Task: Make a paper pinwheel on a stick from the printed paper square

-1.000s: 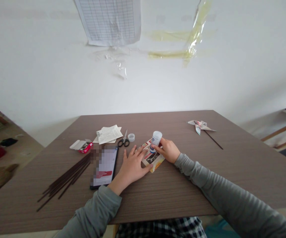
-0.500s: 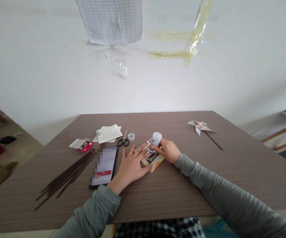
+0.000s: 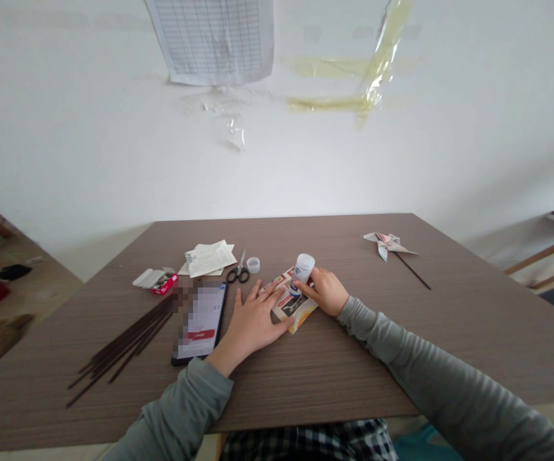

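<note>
A printed piece of paper (image 3: 300,312) lies on the table in front of me. My left hand (image 3: 256,318) rests flat across its left side with the fingers spread. In my right hand (image 3: 327,291) is a white glue stick (image 3: 304,266), tilted a little, its lower end down at the paper. The contact point is hidden behind my fingers. Just beyond my left hand are a round translucent cap (image 3: 253,264) and small scissors (image 3: 238,273) with black handles.
On the wooden table (image 3: 354,378), a phone (image 3: 201,323) lies left of my left hand, beside several dark sticks (image 3: 126,339). Farther back are paper sheets (image 3: 210,258) and an open red box (image 3: 162,282). A paper pinwheel (image 3: 389,244) on a stick lies at the right.
Hardly anything differs. The glue stick has shifted very slightly in my right hand, while my left hand stays on the paper.
</note>
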The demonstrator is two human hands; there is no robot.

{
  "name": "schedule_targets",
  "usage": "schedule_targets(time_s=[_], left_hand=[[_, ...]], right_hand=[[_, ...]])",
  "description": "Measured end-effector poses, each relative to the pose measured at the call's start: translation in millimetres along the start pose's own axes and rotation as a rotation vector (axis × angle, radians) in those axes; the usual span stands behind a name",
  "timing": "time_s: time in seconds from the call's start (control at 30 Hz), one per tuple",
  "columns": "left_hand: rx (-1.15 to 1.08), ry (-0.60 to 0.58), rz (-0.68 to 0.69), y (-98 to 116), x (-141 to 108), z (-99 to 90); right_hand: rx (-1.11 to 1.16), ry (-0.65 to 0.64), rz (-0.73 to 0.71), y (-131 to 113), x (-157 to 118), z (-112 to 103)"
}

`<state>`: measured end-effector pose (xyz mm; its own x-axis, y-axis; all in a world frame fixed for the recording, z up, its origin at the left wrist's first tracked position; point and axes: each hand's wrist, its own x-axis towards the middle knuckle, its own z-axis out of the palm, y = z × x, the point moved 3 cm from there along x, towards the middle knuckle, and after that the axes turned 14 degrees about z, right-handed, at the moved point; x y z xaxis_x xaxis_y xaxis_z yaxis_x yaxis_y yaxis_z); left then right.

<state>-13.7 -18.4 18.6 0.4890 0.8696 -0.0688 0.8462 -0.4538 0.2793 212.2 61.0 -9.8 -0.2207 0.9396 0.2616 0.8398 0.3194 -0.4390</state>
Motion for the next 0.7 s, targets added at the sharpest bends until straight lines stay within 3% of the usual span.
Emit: schedule_targets(time_s=[0.7], left_hand=[[0.012,0.003,0.008,1.4,1.0,2.8]], right_hand=[[-0.011,0.011,-0.020,-0.4,-1.1,-2.3]])
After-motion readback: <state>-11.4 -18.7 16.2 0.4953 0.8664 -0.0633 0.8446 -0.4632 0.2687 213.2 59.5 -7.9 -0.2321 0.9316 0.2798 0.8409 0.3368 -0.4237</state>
